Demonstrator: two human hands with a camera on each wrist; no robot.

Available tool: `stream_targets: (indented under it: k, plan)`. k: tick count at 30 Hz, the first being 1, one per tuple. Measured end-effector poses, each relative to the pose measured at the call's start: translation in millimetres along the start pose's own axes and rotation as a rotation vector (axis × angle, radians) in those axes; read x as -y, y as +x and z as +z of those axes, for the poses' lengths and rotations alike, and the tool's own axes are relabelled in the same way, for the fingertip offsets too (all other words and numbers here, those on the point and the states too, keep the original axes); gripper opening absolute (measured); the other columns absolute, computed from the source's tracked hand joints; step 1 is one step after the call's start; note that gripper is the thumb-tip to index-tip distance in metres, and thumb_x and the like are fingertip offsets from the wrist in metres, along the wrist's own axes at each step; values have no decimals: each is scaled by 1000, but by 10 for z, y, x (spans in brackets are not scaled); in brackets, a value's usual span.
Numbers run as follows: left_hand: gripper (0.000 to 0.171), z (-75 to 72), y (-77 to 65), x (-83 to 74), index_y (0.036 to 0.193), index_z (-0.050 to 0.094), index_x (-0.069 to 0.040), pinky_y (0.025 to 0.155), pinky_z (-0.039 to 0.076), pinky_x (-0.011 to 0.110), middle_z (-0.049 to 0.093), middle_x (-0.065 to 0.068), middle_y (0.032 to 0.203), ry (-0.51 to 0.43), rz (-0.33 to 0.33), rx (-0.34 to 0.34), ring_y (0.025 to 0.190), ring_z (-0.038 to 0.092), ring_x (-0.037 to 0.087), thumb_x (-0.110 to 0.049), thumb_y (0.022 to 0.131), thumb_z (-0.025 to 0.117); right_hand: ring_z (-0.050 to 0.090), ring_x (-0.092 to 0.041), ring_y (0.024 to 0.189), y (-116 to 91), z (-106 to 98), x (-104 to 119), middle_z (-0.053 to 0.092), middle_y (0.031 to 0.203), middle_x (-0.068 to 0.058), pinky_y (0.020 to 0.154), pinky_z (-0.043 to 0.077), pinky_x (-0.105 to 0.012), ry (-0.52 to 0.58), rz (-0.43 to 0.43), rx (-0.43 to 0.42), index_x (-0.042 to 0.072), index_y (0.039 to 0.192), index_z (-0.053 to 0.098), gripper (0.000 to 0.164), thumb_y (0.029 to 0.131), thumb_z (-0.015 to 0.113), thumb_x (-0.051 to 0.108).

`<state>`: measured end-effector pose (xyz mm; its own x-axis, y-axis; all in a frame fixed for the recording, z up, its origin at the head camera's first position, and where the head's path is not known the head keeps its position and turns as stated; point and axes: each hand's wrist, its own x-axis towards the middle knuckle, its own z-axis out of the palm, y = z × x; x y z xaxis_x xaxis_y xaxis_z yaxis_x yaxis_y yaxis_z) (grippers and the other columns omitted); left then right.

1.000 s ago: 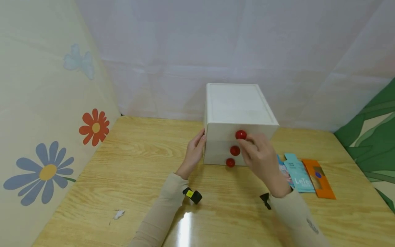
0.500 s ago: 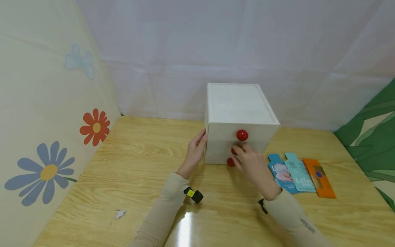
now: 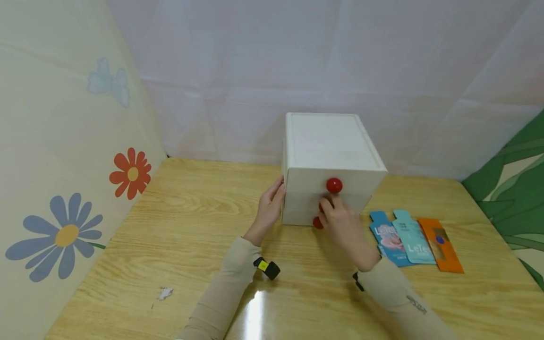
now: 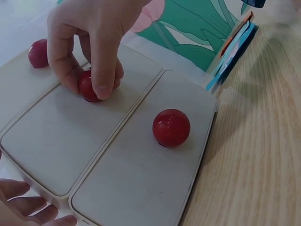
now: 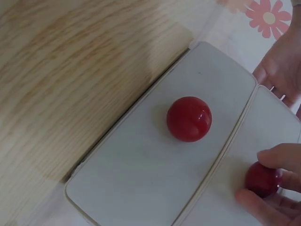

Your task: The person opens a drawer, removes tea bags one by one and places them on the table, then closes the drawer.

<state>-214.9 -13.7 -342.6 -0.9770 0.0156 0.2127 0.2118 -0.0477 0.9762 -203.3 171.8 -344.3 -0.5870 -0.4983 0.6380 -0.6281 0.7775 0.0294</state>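
Observation:
A white drawer cabinet (image 3: 331, 141) stands on the table, with three round red knobs in a column down its front. My right hand (image 3: 345, 226) pinches the middle knob (image 4: 86, 87) between thumb and fingers, and the drawer fronts look flush in the left wrist view. Just above that hand is the top knob (image 3: 334, 185); the bottom knob (image 5: 189, 119) shows in full in the right wrist view. Against the cabinet's left side rests my left hand (image 3: 267, 208), its fingers extended along the wall and partly hidden behind the edge.
To the right of the cabinet lie a blue packet (image 3: 388, 238), a teal packet (image 3: 413, 238) and an orange packet (image 3: 440, 245), side by side. A small white patch (image 3: 165, 293) marks the wooden tabletop (image 3: 204, 212) at front left. White cloth hangs behind.
My right hand has come down from the top knob to the middle one and pinches it. The left hand stays at the cabinet's side.

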Motion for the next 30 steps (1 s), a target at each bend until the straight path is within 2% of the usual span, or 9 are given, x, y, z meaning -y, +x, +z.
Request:
stream_targets:
  k: [5,13,20,27,30]
  plan:
    - [41,9,-20,-6,134,36,8,105,28,37,35,19,139,43,19,-1,129,32,28,-11,98,39,52,-27,52,9,-7,-11,53,86,-22,36,45,-33,7,-21,-6,-7,82,55,27,65,75,-8]
    - [41,13,-27,-42,136,35,5,107,25,35,33,18,141,100,-1,4,131,29,26,-13,99,36,51,-28,50,36,-67,-17,50,78,-19,38,46,-35,44,-45,-18,-6,77,55,27,60,76,-8]
    - [41,6,-9,-41,135,36,6,107,25,35,34,19,140,88,-7,-3,130,30,27,-13,99,37,51,-25,50,27,-103,9,50,79,-19,38,46,-32,41,-60,-13,-6,77,56,26,61,76,-7]
    - [42,-10,-1,-33,138,34,1,107,25,30,32,13,143,74,-56,18,131,29,22,-17,100,36,54,-27,56,-35,-118,64,49,83,-20,43,49,-31,36,-25,-2,-8,80,59,23,65,76,-7]
    - [42,-18,1,-25,137,34,2,107,25,31,32,15,142,68,-43,16,131,29,23,-16,99,37,54,-28,57,-51,-104,79,48,83,-20,43,50,-32,24,-23,-22,-8,80,58,23,66,76,-7]
